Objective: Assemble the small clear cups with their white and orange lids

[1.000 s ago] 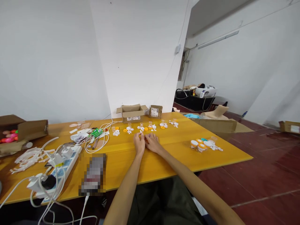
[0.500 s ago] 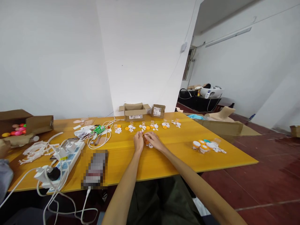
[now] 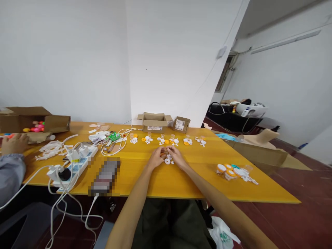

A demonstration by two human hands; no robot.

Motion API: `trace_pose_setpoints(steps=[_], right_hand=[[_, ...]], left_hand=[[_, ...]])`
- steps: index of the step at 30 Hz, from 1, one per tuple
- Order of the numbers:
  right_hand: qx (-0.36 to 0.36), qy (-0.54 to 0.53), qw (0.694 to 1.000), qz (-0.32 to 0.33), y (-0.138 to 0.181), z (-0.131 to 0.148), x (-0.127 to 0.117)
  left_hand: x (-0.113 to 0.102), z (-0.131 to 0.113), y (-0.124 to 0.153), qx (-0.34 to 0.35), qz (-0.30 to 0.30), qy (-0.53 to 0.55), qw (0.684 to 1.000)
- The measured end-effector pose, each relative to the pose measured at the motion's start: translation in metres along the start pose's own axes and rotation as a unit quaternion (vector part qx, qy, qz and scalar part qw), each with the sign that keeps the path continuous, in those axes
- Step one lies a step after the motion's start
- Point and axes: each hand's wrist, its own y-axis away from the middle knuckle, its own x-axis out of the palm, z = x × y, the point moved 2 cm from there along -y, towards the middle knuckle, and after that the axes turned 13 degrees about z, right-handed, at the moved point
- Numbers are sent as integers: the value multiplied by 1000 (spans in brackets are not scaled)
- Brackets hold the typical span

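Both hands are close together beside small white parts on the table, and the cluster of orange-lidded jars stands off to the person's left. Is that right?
Not quite: the orange-lidded jars stand off to the person's right, as the head view shows. Both hands, left hand and right hand, are close together beside small white parts on the table.

We look over a tabletop (image 3: 204,159) of smooth, wood-like board with a soft sheen. The white discs (image 3: 167,161) on it look like matt plastic to us, and the jars (image 3: 229,176) like clear, glossy plastic under smooth plastic lids (image 3: 221,167). We find dull brown cardboard in the open box (image 3: 155,123), with a paper label (image 3: 155,128) on its front. The power strip (image 3: 77,167) is smooth white plastic, the grey sleeve (image 3: 12,173) and dark trousers (image 3: 178,221) are matt cloth, the wall (image 3: 168,62) is matt paint, and we see a light gloss on the red floor (image 3: 275,221)
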Motion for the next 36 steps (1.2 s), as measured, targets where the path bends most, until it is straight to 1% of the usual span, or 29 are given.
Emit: trace_pose_setpoints(steps=[5, 10, 14, 17, 20, 23, 29, 36], right_hand=[[5, 16, 1000, -21, 0, -5, -3], [-1, 96, 995, -36, 8, -5, -8], [0, 143, 989, -27, 15, -7, -13], [1, 162, 987, -19, 18, -9, -17], [-5, 190, 982, -11, 20, -8, -18], [-7, 215, 976, -6, 20, -5, -17], [7, 211, 977, -10, 20, 1, -15], [13, 215, 976, -11, 17, 0, -16]], left_hand=[[-8, -4, 5, -18, -14, -47, 999], [-10, -20, 10, -17, -37, -112, 993], [-7, -31, 14, 0, 4, -176, 984], [-4, -34, 16, -7, 35, -216, 976], [-3, -36, 18, -9, 58, -232, 971], [-4, -39, 19, -13, 61, -241, 969], [-5, -43, 19, -20, 58, -262, 963], [-7, -49, 18, -54, 51, -266, 961]])
